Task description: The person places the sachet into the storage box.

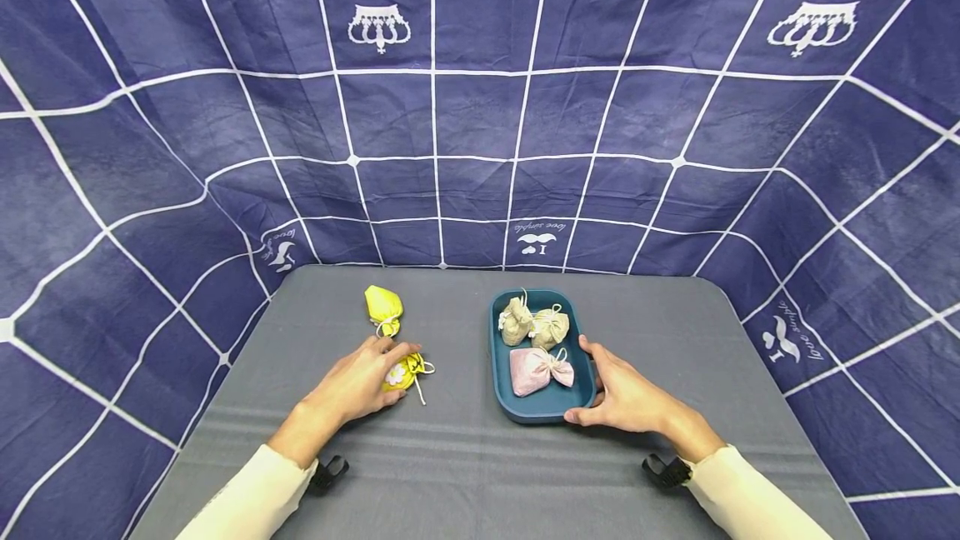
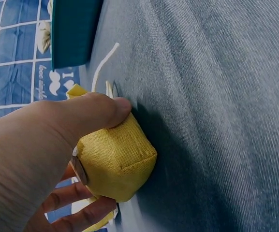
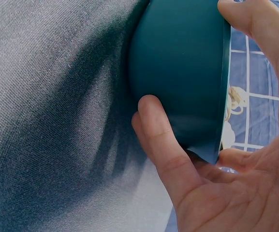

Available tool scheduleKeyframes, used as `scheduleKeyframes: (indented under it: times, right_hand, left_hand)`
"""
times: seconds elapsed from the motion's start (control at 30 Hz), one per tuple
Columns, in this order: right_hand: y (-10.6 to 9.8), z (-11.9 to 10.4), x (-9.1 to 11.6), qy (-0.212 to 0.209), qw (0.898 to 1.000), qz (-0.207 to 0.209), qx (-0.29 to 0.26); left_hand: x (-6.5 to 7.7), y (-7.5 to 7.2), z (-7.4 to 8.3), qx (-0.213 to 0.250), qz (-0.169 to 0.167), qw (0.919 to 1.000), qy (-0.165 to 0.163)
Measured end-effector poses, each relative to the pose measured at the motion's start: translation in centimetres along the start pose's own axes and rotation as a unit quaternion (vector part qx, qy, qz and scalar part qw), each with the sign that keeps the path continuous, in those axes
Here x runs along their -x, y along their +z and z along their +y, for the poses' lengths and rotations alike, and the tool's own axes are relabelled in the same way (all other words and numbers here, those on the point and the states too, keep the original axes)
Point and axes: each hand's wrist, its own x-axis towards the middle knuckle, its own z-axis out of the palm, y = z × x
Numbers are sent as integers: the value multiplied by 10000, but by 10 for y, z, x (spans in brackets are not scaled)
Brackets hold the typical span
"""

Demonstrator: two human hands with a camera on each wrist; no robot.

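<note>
My left hand (image 1: 360,382) grips a small yellow drawstring pouch (image 1: 401,371) with a white flower, on the left of the table. In the left wrist view the thumb lies over one side of this pouch (image 2: 117,154) and fingers curl at the other. A second yellow pouch (image 1: 384,307) lies just beyond that hand. My right hand (image 1: 626,390) holds the right side of a blue tray (image 1: 504,394), thumb at its near corner, fingers along the wall (image 3: 183,63). Inside the tray are two beige pouches (image 1: 516,322) (image 1: 550,327) and a pink pouch (image 1: 531,371).
A grey cloth covers the table (image 1: 457,473). Navy fabric with white grid lines (image 1: 480,115) hangs behind it and at both sides. Each wrist wears a black strap (image 1: 327,473).
</note>
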Motion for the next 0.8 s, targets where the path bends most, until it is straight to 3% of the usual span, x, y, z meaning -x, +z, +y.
scheduleKeyframes:
  times: [0.8]
  right_hand:
    - [-1, -1, 0, 96, 9999, -43, -21]
  left_hand:
    - [-18, 8, 14, 142, 409, 9988, 241]
